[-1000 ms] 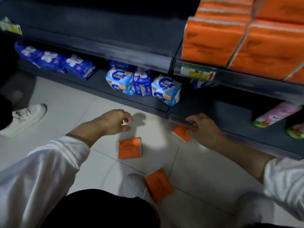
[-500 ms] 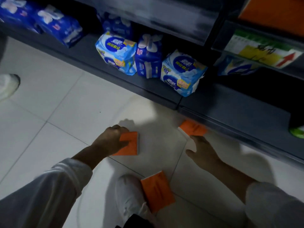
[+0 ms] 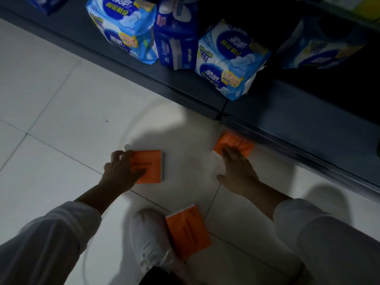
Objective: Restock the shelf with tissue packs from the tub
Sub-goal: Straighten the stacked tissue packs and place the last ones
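Left hand (image 3: 121, 171) grips an orange tissue pack (image 3: 151, 166) lying flat on the pale floor tiles (image 3: 61, 103), at about 8 o'clock from the middle of the view. Its fingers curl over the pack's far edge and its thumb lies across the printed face.

Right hand (image 3: 236, 171) is spread flat with the fingers straight. The fingertips (image 3: 226, 151) reach onto a second orange pack (image 3: 239, 144) at about 3 o'clock. That pack is wedged against the dark base edge of the bottom shelf (image 3: 185, 87). In the dim light the fingertips seem to rest on it rather than pinch it, though I cannot be sure they touch.

At 6 o'clock a third orange pack (image 3: 188, 231) lies on the floor, touching the side of a white shoe (image 3: 148, 239).

From 11 to 2 o'clock, the shelf holds blue-and-white wrapped packs (image 3: 230, 58) standing side by side near its front edge.
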Demonstrator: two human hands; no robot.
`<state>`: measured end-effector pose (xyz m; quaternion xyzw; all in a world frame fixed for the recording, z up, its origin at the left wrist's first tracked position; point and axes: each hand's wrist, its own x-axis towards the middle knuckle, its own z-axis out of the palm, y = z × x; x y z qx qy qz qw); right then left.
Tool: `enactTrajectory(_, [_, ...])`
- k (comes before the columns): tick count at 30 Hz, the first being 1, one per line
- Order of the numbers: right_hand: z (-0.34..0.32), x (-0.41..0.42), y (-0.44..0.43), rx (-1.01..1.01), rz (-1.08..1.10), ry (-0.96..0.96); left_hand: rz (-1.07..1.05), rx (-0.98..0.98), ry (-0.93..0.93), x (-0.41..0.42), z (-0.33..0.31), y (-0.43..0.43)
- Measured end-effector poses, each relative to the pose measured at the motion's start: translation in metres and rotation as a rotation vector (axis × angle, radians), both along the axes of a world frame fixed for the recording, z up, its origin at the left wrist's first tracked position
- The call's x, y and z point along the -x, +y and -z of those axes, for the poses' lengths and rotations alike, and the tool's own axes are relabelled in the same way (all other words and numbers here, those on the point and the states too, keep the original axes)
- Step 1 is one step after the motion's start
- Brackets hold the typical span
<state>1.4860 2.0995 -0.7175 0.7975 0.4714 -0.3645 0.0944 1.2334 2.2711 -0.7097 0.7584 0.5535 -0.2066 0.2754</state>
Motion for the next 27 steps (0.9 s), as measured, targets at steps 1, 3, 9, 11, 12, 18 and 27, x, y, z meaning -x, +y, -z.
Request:
enactTrajectory(1, [0.000, 0.003, -0.005, -0.012, -0.068, 0.008, -0.025, 0.016, -0.015, 0.000, 0.000, -0.002])
enactTrajectory(3, [0.000, 0.010, -0.019, -0.042, -0.218, 0.064, -0.057, 0.030, -0.060, -0.001, 0.001, -0.004])
enactTrajectory(9, [-0.007, 0.016, -0.020, -0.412, 0.020, -0.004, -0.031, 0.004, -0.145, -0.004, 0.004, -0.008])
enactTrajectory(11, [-0.009, 0.020, -0.007, -0.397, 0.408, 0.001, -0.071, -0.016, -0.174, -0.005, 0.006, -0.009])
enactTrajectory(12, [-0.007, 0.021, 0.000, -0.340, 0.553, 0.010, -0.093, -0.021, -0.182, -0.005, 0.008, -0.009])
enactTrajectory(18, [0.007, 0.030, 0.017, -0.018, 0.671, -0.014, -0.255, 0.045, -0.153, -0.007, 0.025, -0.008])
enactTrajectory(27, [-0.002, 0.038, 0.014, -0.031, 0.481, 0.024, -0.240, 0.150, -0.046, -0.021, 0.015, -0.015])
